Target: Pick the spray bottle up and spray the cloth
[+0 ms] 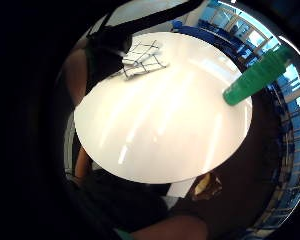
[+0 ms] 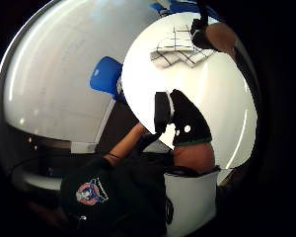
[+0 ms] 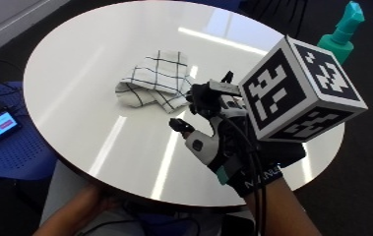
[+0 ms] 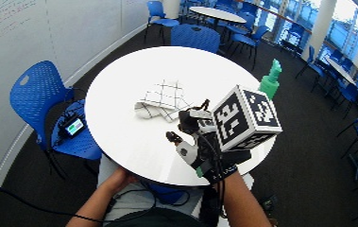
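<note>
A round white worktop (image 4: pixel 134 142) is seen on a dark carpeted floor (image 4: pixel 317 142), with ceiling lights reflected as streaks on its surface. A blue perforated chair (image 4: pixel 37 94) is placed beside it by a white whiteboard wall (image 4: pixel 40 33); a small screen device (image 4: pixel 73 126) is laid on its seat. More blue chairs (image 4: pixel 194 35) and a second round table (image 4: pixel 216 14) are seen behind. Bright windows (image 4: pixel 348 23) are set along the far side.
</note>
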`<state>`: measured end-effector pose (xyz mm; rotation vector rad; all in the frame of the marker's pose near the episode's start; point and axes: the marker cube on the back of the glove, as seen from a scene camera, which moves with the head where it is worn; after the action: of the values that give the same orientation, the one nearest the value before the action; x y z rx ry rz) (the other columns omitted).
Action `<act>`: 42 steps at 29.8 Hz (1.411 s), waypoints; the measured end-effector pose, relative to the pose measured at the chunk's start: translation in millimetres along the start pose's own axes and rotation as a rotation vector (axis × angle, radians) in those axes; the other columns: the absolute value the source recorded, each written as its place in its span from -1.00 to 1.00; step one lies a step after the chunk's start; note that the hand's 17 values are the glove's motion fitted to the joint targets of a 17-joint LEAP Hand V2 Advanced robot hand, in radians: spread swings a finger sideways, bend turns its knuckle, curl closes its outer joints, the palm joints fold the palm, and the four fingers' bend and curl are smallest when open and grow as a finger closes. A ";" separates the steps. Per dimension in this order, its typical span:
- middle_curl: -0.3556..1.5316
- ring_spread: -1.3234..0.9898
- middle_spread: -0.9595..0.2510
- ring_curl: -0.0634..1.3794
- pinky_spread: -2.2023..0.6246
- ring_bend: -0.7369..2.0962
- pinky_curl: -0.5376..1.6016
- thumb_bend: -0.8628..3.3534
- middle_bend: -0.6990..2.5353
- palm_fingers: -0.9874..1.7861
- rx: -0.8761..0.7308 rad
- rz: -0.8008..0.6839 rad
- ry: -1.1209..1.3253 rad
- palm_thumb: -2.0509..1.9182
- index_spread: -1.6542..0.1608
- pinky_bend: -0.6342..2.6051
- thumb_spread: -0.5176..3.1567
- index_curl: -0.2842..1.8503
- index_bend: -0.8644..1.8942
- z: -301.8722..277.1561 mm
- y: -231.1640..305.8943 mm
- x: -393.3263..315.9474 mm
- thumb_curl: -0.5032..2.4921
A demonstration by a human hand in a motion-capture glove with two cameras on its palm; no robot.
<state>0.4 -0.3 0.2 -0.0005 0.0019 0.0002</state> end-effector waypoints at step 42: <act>-0.34 0.14 0.61 -0.51 0.70 -0.28 -0.22 -0.52 -0.46 0.27 0.146 0.028 -0.069 0.34 0.44 -0.47 -0.06 -0.41 -0.25 -4.2 -44.0 6.8 -0.45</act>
<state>7.2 -44.3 -4.0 0.1458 -0.0676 0.0282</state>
